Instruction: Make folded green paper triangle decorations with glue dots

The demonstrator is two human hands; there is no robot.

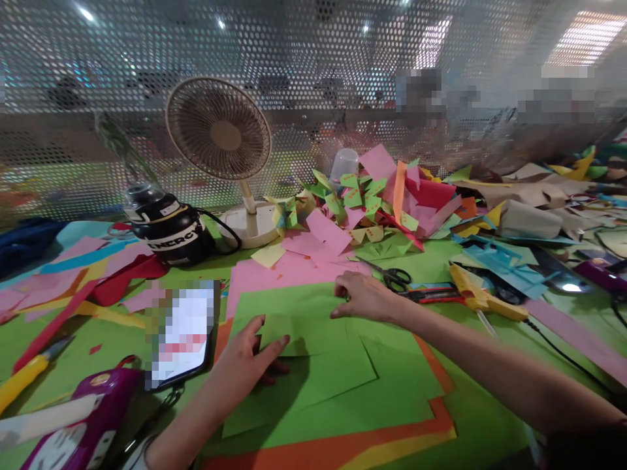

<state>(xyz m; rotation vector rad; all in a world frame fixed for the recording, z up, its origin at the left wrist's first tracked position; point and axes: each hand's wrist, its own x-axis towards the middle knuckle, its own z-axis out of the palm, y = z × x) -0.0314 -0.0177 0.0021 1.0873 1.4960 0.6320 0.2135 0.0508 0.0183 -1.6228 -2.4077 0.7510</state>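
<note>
I press my left hand point(245, 362) flat on the near edge of the green paper sheet point(304, 333), fingers spread, so it cannot slide on the stack below. My right hand point(365, 297) rests on the sheet's far edge, fingers together and curled on the paper, apparently pinning a fold. The sheet lies at the middle of the table point(484, 424) (scissors point(394, 277) and a glue gun point(477, 297) sit just beyond my right hand).

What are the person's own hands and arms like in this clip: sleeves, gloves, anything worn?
Both hands are bare, with no gloves. The left hand and right hand show no rings that can be made out. Both forearms are uncovered as far as the frame shows, with no sleeve visible. Something pale at the left arm's lower edge is too unclear to name.
</note>
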